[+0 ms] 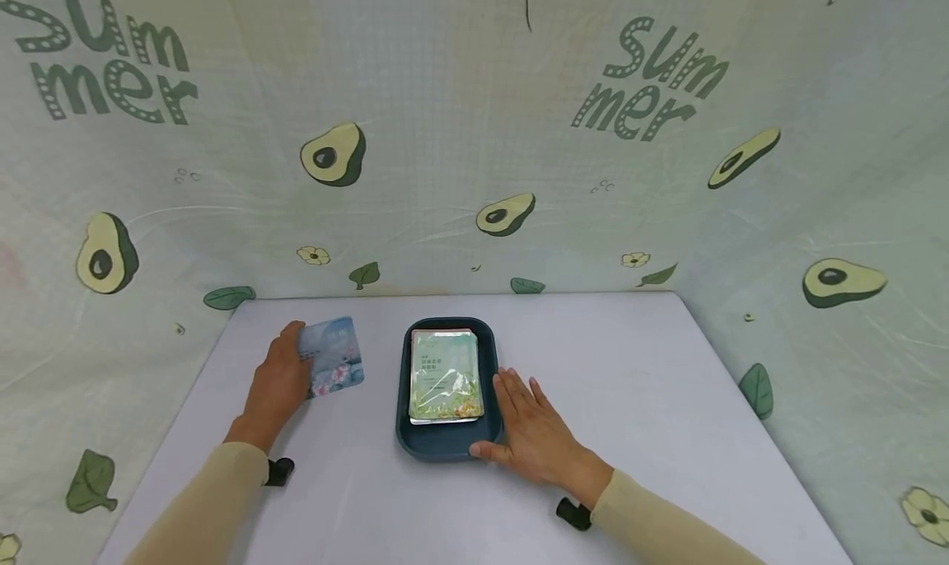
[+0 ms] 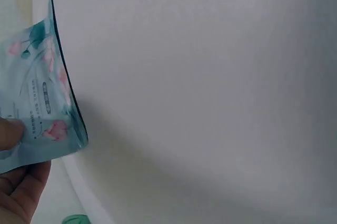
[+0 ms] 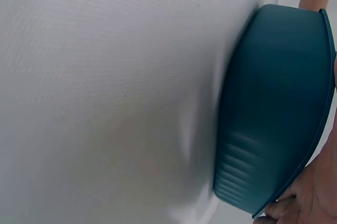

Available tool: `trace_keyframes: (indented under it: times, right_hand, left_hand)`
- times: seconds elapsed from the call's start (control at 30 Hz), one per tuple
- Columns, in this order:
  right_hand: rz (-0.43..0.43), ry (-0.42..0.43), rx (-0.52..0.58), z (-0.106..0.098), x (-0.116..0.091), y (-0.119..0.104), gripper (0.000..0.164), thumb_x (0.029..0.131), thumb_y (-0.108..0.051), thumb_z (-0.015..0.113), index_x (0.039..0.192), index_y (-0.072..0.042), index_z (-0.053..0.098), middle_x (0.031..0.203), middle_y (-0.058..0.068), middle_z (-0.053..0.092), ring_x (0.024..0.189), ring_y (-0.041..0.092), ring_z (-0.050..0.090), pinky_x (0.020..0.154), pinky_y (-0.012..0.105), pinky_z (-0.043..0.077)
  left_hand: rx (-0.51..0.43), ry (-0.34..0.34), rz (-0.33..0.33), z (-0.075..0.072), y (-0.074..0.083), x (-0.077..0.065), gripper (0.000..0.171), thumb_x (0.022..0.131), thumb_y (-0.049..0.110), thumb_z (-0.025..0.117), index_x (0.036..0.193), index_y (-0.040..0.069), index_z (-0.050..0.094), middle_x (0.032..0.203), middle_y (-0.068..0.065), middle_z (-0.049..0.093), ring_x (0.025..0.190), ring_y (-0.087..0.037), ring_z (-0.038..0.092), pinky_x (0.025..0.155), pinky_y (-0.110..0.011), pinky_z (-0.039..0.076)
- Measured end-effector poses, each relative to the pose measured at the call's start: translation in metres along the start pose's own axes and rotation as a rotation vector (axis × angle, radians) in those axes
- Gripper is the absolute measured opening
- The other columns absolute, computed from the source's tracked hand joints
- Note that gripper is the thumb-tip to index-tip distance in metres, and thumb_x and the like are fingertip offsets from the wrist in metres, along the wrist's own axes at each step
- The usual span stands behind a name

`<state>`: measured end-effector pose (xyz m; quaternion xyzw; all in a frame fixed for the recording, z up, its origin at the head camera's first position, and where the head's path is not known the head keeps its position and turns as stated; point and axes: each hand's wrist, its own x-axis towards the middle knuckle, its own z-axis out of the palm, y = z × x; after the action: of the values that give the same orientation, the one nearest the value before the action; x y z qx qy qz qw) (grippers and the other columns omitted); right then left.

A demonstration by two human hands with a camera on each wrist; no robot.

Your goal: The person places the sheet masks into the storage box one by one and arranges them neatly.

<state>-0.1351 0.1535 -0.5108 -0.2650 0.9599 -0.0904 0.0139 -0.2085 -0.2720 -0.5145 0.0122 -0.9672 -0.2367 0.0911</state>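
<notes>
A blue sheet mask packet point(image 1: 335, 361) with pink flowers is in my left hand point(image 1: 278, 385), left of the tray. The left wrist view shows the thumb on the printed face of the packet point(image 2: 39, 97) and the fingers behind it. My right hand point(image 1: 535, 433) rests at the right rim of a dark blue tray point(image 1: 439, 445), fingers straight along the side and thumb at the near corner. Inside the tray lies a small pile of green floral packets point(image 1: 445, 375). From the right wrist the tray's outer wall point(image 3: 274, 103) fills much of the view.
The tray stands on a white table point(image 1: 608, 359). Behind and beside the table hangs a pale cloth point(image 1: 430, 137) printed with avocados, leaves and lettering. Dark straps point(image 1: 278, 472) circle both wrists.
</notes>
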Motion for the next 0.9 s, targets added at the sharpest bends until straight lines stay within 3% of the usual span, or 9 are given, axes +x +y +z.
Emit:
trace_keyframes:
  times: [0.1,0.23,0.3,0.5,0.6,0.7,0.9]
  right_hand:
    - [0.001,0.001,-0.001,0.000,0.000,0.000,0.113,0.097,-0.082,0.042,0.165,0.006,0.023,0.173,0.024,0.023,0.162,0.035,0.021,0.129,0.060,0.022]
    - [-0.002,0.006,-0.008,0.001,0.000,0.000,0.113,0.096,-0.083,0.042,0.165,0.006,0.024,0.173,0.024,0.024,0.162,0.035,0.021,0.129,0.060,0.022]
    - [-0.004,0.014,-0.008,0.002,0.000,0.001,0.113,0.096,-0.083,0.043,0.165,0.006,0.024,0.173,0.024,0.024,0.162,0.035,0.021,0.129,0.060,0.022]
    - [0.000,0.012,0.004,0.003,0.000,0.002,0.116,0.095,-0.084,0.042,0.165,0.005,0.021,0.174,0.023,0.021,0.163,0.034,0.019,0.130,0.059,0.021]
    - [-0.005,0.020,0.010,0.003,0.000,0.002,0.115,0.096,-0.083,0.043,0.165,0.006,0.022,0.173,0.024,0.022,0.163,0.035,0.020,0.129,0.060,0.021]
    - [-0.009,0.029,0.013,0.003,0.000,0.001,0.114,0.096,-0.083,0.043,0.165,0.006,0.024,0.172,0.024,0.024,0.162,0.036,0.022,0.129,0.061,0.022]
    - [-0.005,0.026,0.002,0.002,0.000,0.001,0.114,0.096,-0.083,0.043,0.164,0.006,0.024,0.172,0.024,0.025,0.162,0.035,0.022,0.128,0.061,0.023]
  left_hand:
    - [-0.030,-0.039,-0.059,0.001,-0.002,0.002,0.054,0.105,0.009,0.059,0.154,0.003,0.038,0.131,-0.031,0.055,0.102,-0.042,0.061,0.081,-0.059,0.053]
    - [-0.074,0.025,-0.035,0.001,-0.004,0.004,0.025,0.105,0.011,0.061,0.128,0.000,0.065,0.119,-0.027,0.067,0.102,-0.041,0.065,0.081,-0.055,0.054]
    - [-0.110,0.030,-0.041,0.001,-0.001,0.005,0.023,0.107,0.014,0.061,0.124,0.002,0.070,0.119,-0.026,0.069,0.103,-0.041,0.066,0.082,-0.055,0.054]
    - [-0.124,-0.152,-0.079,-0.003,0.012,0.012,0.047,0.105,0.015,0.063,0.150,0.004,0.056,0.148,-0.032,0.054,0.128,-0.049,0.057,0.101,-0.063,0.051]
    - [-0.114,-0.202,-0.094,-0.007,0.016,0.014,0.049,0.105,0.014,0.062,0.152,0.006,0.055,0.140,-0.032,0.059,0.112,-0.043,0.062,0.087,-0.054,0.056]
    - [-0.129,-0.212,-0.116,-0.011,0.015,0.016,0.046,0.106,0.015,0.060,0.151,0.008,0.058,0.134,-0.031,0.064,0.100,-0.036,0.062,0.075,-0.042,0.053]
    - [-0.168,-0.274,-0.121,-0.015,0.009,0.019,0.051,0.106,0.019,0.060,0.155,0.008,0.053,0.148,-0.034,0.053,0.114,-0.041,0.062,0.086,-0.049,0.056]
